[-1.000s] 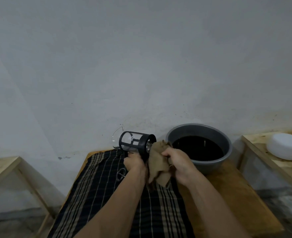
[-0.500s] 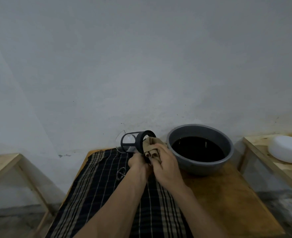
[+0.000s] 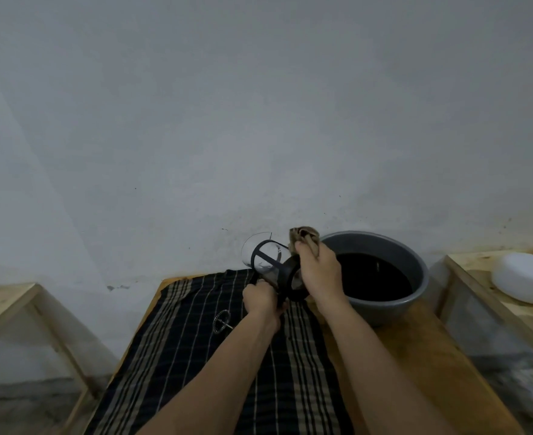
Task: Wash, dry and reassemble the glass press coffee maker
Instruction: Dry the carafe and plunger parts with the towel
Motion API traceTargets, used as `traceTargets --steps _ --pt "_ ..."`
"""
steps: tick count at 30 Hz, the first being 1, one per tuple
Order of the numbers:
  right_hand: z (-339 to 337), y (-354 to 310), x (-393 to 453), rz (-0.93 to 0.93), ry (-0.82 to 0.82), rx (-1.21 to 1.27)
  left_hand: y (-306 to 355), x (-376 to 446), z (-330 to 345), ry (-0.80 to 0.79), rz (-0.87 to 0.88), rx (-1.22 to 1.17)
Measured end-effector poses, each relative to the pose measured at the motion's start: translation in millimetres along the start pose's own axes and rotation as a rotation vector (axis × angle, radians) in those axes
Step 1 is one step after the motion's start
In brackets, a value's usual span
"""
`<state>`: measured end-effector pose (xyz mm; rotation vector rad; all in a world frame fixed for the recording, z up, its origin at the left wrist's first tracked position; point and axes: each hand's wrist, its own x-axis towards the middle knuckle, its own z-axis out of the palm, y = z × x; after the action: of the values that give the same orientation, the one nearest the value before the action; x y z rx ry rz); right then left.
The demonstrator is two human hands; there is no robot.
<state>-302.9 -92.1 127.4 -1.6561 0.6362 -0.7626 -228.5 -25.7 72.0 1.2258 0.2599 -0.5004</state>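
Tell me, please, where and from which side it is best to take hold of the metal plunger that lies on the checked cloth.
Pinch the thin rod of the plunger from above. The round disc stands tilted at its far end, and the rod lies free on the checked cloth.

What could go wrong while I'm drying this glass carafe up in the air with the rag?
1. The glass carafe is held tilted in the air by the left hand alone, on its handle; if the right hand pushes the rag hard, it might slip or crack.
2. The basin of dark water sits just right of it; the rag could dip in.
3. The plunger lies on the checked cloth below, so a drop might strike it.
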Motion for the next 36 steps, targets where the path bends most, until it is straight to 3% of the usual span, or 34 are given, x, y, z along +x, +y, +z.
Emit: traceTargets --steps 3,5,8,12,14,18,22,26,30,33,36 --pt "-6 -3 10 0.249 -0.091 0.219 0 4 -1 0.054 0.06 0.12" --pt "-8 -3 7 0.262 -0.152 0.311 4 6 0 0.06 0.095 0.178" --pt "-8 -2 -13 0.056 -0.198 0.169 16 5 1 0.014 0.111 0.22" --pt "-9 2 -31 -0.301 -0.1 -0.061 26 10 -3 0.009 0.085 0.267" --pt "-15 -3 -33 -0.317 -0.071 -0.024 31 16 -8 0.033 0.07 0.172" --pt "-22 -14 -25 -0.308 -0.056 0.094 32 31 -18 0.073 0.255 0.345" --pt "-2 -12 -20 -0.366 -0.198 -0.275 38 11 -2 0.081 0.546 0.629" --pt "-6 -5 -7 -0.014 -0.126 -0.115 41 -9 -4 0.062 0.748 0.848" --pt "-12 1 4 0.206 0.049 0.197 34 -18 -3 -0.01 0.806 0.905" --pt "-11 -2 -12 0.102 -0.062 0.238 39 -13 0 0.004 0.718 0.854" --pt "-10 -1 -40 -0.161 -0.223 -0.006 48 -4 -3 0.065 0.66 0.855"
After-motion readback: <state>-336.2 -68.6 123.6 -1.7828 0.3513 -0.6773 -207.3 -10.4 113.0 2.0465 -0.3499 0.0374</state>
